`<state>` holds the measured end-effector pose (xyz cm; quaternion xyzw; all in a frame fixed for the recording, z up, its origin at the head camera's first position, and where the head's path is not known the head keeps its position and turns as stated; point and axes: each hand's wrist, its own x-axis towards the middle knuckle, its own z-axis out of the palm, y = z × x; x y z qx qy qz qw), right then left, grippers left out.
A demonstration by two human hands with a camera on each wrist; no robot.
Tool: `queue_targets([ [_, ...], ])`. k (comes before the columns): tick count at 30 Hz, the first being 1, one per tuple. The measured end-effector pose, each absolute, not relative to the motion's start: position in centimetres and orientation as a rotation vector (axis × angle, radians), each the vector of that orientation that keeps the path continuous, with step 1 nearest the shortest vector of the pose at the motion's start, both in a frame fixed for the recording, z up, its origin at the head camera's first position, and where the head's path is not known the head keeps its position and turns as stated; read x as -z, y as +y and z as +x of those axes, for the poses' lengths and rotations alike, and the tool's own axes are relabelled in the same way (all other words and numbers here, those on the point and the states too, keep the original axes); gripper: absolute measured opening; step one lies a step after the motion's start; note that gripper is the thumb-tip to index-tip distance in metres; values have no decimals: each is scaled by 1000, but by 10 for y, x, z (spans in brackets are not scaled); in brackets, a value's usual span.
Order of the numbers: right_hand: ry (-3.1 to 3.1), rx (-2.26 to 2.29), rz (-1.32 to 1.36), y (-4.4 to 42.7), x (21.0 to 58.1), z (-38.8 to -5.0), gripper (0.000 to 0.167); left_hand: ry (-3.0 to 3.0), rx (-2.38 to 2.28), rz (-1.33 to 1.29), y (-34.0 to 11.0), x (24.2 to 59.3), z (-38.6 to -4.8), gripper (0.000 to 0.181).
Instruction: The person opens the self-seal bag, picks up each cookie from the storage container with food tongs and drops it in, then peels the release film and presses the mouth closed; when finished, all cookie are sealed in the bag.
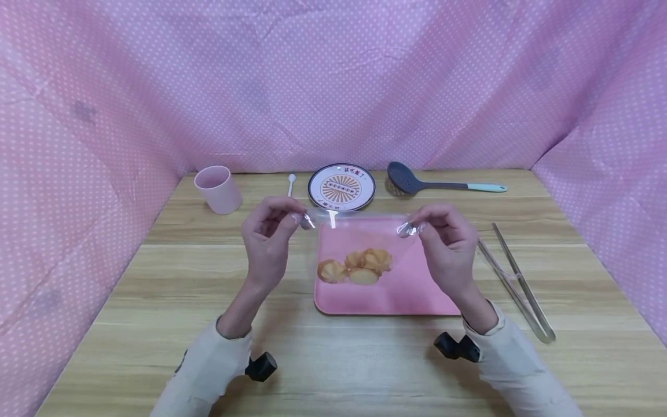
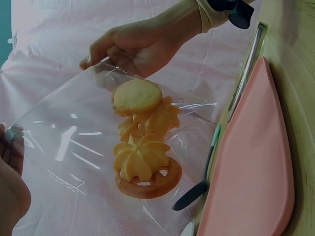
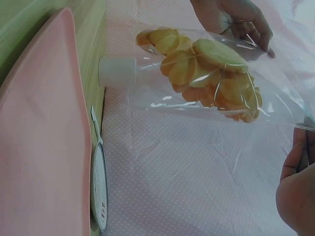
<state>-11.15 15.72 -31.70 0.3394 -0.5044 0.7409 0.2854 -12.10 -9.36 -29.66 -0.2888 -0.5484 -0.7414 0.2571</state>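
A clear plastic bag (image 2: 69, 147) of biscuits hangs upright over a pink tray (image 1: 401, 298). My left hand (image 1: 268, 246) pinches one top corner of it between thumb and fingers. The opposite corner is gripped the same way by my right hand (image 1: 448, 249), so the top edge stretches between them. Several golden biscuits (image 2: 140, 160) lie in the lower part of the bag, some flower-shaped, one round with holes. Both wrist views show the bag's bottom off the tray. Whether its mouth is parted cannot be made out.
Left at the back stands a pink cup (image 1: 219, 191), then a small white spoon (image 1: 291, 184) and a patterned plate (image 1: 341, 187). A dark slotted ladle (image 1: 409, 180) with a mint handle lies back right. Metal tongs (image 1: 521, 286) lie right of the tray.
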Motion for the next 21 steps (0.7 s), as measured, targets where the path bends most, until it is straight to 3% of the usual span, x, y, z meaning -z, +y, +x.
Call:
queue_targets([
  [11,-1305,-1937,1051,161,316,-113,29,-1371,2139,-849,-94,294,-122,25],
  [16,-1341,-1877,1066,162,315,-112,21,-1433,2103,-816,-95,292,-121,8],
  [21,-1396,-1861,1036,163,313,-110,25,-1606,1973,-739,-95,291,-117,38],
])
